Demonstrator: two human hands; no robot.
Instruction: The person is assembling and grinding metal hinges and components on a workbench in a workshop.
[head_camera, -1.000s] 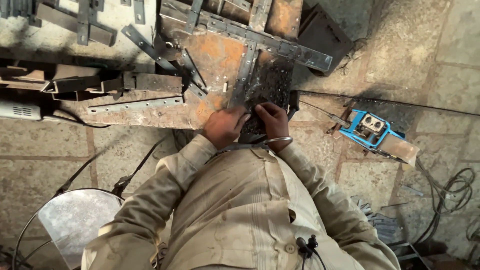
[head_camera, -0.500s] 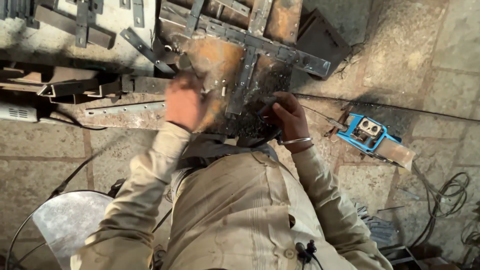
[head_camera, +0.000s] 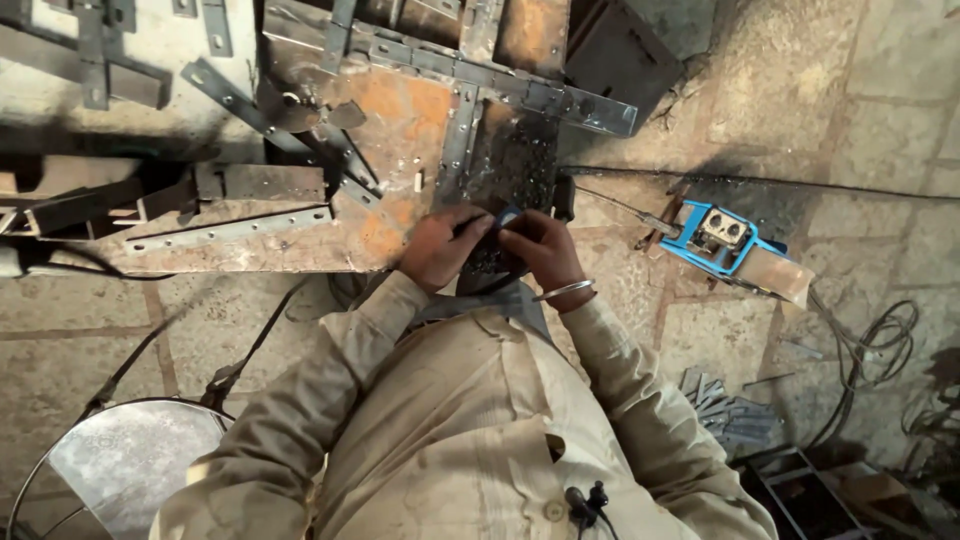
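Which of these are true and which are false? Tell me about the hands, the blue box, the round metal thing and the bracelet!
1. Both hands, left hand and right hand, are together at the edge of the rusty metal plate. True.
2. The blue box sits on the rusty plate. False: it lies on the stone floor, to the right.
3. A round metal disc is at the lower left. True.
4. The left wrist wears the metal bracelet. False: the right wrist does.
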